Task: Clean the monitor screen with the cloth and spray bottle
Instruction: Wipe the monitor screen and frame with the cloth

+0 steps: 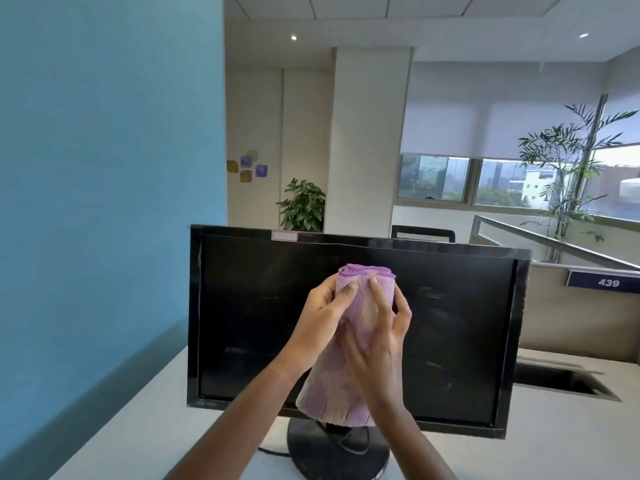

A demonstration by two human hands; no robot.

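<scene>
A black monitor (450, 323) with a dark, switched-off screen stands on a round base on the white desk. In front of its middle I hold a purple fluffy cloth (332, 393), folded over at the top and hanging down below my hands. My left hand (318, 317) grips the cloth from the left, my right hand (377, 337) from the right, fingers pressed into the fabric. Faint smears show on the screen. No spray bottle is in view.
A blue partition wall (104, 168) stands close on the left. The white desk (554, 445) has a rectangular cable opening (561, 379) at the right. Behind the monitor are a chair back (422, 233), a divider labelled 439 (607, 283), and potted plants.
</scene>
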